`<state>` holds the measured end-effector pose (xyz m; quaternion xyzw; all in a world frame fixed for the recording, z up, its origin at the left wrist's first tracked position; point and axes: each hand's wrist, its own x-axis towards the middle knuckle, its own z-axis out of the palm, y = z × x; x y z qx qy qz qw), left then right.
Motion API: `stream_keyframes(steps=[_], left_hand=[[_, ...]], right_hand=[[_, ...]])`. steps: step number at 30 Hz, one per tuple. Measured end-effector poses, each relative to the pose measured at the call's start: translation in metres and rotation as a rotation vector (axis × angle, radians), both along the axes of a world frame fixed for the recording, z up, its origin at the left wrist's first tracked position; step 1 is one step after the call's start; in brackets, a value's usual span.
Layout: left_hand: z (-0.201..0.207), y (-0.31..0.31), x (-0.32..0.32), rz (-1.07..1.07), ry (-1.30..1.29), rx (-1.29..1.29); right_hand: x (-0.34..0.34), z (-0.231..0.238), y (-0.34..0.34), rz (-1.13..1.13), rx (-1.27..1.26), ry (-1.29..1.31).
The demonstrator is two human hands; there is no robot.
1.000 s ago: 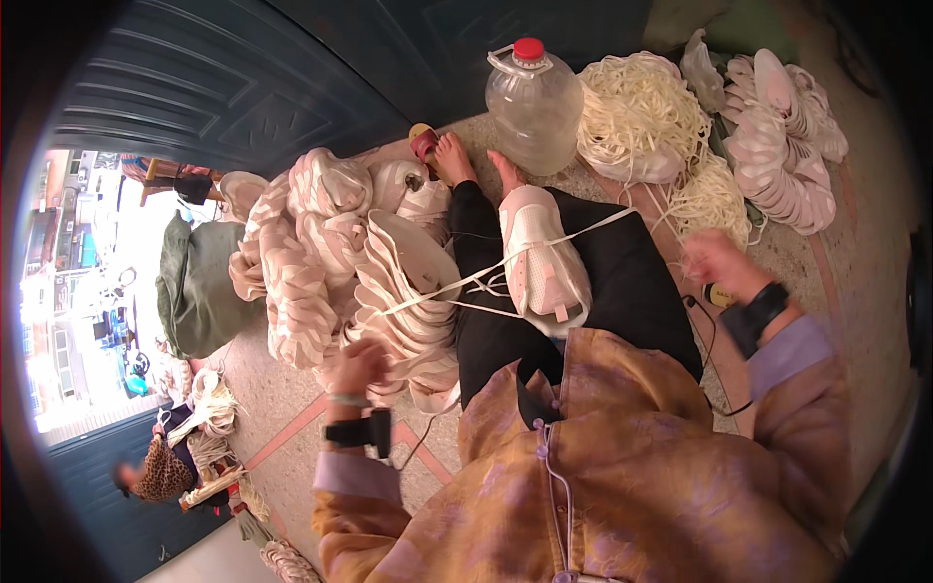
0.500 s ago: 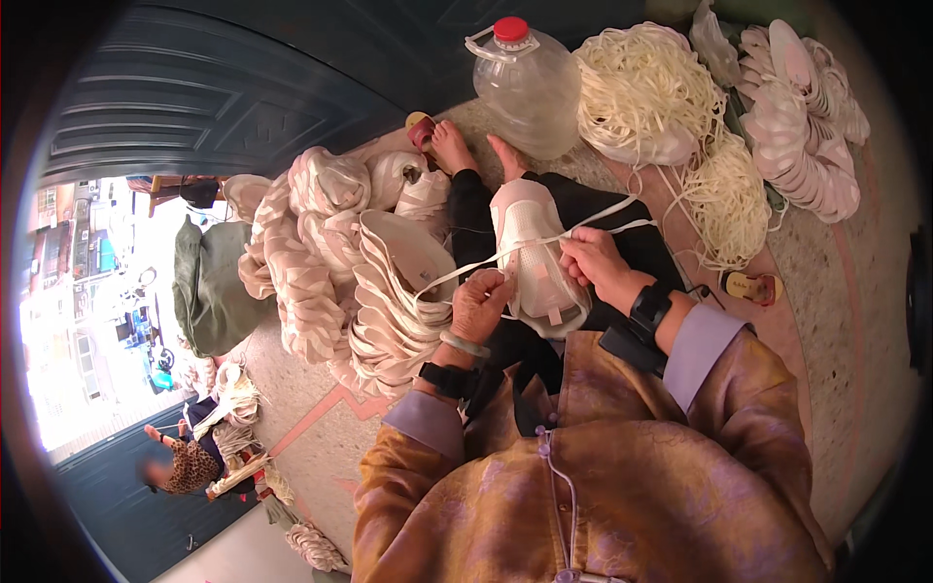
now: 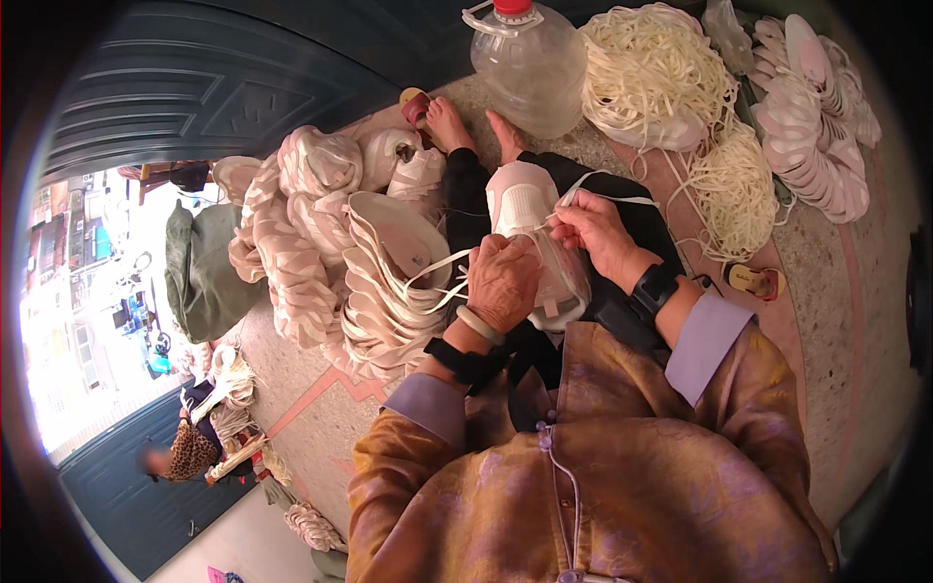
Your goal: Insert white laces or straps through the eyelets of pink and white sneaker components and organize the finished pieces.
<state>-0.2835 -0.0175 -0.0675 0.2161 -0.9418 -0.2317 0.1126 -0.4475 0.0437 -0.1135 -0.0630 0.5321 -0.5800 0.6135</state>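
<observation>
A white and pale pink shoe upper (image 3: 523,199) lies across my lap, toe end pointing away from me. My left hand (image 3: 503,282) is closed over its middle, with a white shoelace (image 3: 439,266) trailing out to the left; the fingertips partly hide the grip. At the upper's right edge, my right hand (image 3: 595,233) pinches the same kind of lace, and a loose strand curves away above the knuckles. Both hands are close together, and the lacing between them is mostly covered by fingers.
Stacked shoe uppers (image 3: 389,316) lie beside my left leg, near a green sack (image 3: 209,277). A clear jug (image 3: 530,83) stands beyond my feet. Right of it are a heap of laces (image 3: 661,73), more stacked uppers (image 3: 812,136) and a slipper (image 3: 754,281). Another person (image 3: 192,452) sits far left.
My left hand has moved up and right over the upper, closer to my right hand. The lace once stretched across the upper now hangs slacker. The view has shifted slightly.
</observation>
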Motion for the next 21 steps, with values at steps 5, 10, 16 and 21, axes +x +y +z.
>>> stream_keyframes(steps=[5, 10, 16, 21], left_hand=[[-0.011, -0.003, 0.002, 0.027, -0.031, -0.053], [-0.013, -0.003, 0.005, 0.01, -0.028, -0.007], [-0.004, -0.003, 0.001, -0.017, -0.108, -0.032], [-0.007, -0.003, 0.002, -0.007, -0.084, -0.018]], right_hand=[[0.007, -0.001, 0.008, 0.034, 0.028, 0.114], [0.012, -0.009, 0.005, 0.024, -0.043, 0.275], [0.015, -0.019, 0.001, 0.016, -0.093, 0.358], [0.016, -0.024, 0.001, 0.015, -0.115, 0.366]])
